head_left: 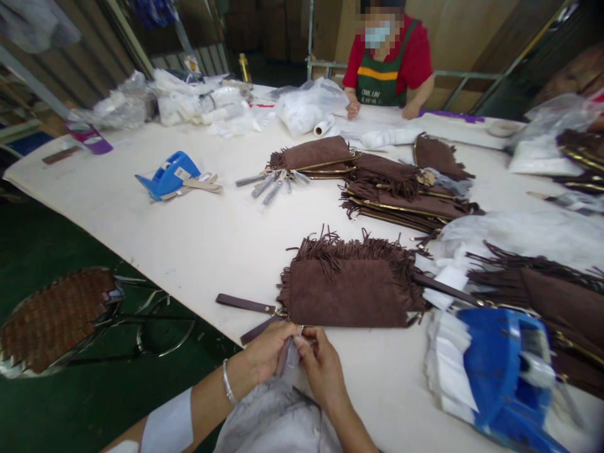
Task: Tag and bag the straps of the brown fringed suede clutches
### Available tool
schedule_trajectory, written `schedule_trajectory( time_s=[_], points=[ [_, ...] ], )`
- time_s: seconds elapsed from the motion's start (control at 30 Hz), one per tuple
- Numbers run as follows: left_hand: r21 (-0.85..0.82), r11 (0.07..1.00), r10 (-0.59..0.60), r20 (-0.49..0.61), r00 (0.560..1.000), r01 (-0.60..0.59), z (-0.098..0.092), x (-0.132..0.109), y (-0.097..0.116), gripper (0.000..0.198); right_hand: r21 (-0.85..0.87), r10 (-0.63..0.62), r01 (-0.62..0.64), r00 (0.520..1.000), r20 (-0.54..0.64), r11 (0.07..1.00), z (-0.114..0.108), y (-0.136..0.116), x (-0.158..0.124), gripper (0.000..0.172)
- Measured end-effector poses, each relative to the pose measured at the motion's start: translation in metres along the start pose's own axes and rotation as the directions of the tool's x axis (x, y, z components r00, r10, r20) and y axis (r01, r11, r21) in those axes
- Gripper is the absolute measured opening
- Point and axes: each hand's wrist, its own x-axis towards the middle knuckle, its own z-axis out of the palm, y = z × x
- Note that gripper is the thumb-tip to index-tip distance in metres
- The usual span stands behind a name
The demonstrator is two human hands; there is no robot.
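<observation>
White tabletop (189, 245) w/ brown fringed bags (346, 292), green floor (94, 402) & stool (56, 321) alongside; pinching clear-wrapped strip (289, 360) btwn L hand (267, 352) & R hand (324, 368).

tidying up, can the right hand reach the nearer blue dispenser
Probably yes: only tabletop and white sheets separate the right hand from the dispenser, though that hand is busy beside a brown bag.

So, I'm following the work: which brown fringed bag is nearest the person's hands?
The front bag, lying flat just beyond the left hand and right hand; the bag pile sits farther back, and another bag lies off to the right.
</observation>
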Motion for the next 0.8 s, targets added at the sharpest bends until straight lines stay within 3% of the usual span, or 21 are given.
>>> schedule_trajectory(
  time_s=[0.17,0.37,0.47,0.67,0.8],
  points=[
    [0.016,1.000,-0.022,0.026,0.999,0.021,-0.004,-0.009,-0.003,0.031,0.184,-0.002,-0.007,0.999,0.050,0.983,-0.008,0.002,-0.003,0.033],
    [0.006,0.999,-0.032,0.085,0.996,0.031,-0.010,-0.020,-0.011,0.052,0.313,0.122,-0.130,0.992,0.043,0.941,-0.014,0.017,-0.008,0.045],
    [0.035,0.999,-0.012,0.096,0.995,0.008,-0.014,-0.027,-0.022,0.051,0.282,0.142,-0.148,0.989,0.044,0.948,-0.016,0.019,-0.020,0.044],
    [0.179,0.973,0.139,0.046,0.989,-0.145,-0.021,-0.041,-0.039,0.035,0.075,0.168,-0.177,0.979,0.111,0.981,-0.003,0.014,-0.059,0.033],
    [0.195,0.965,0.165,0.077,0.983,-0.177,-0.023,-0.042,-0.039,0.038,0.104,0.198,-0.208,0.975,0.100,0.973,0.011,0.019,-0.067,0.027]
  ],
)
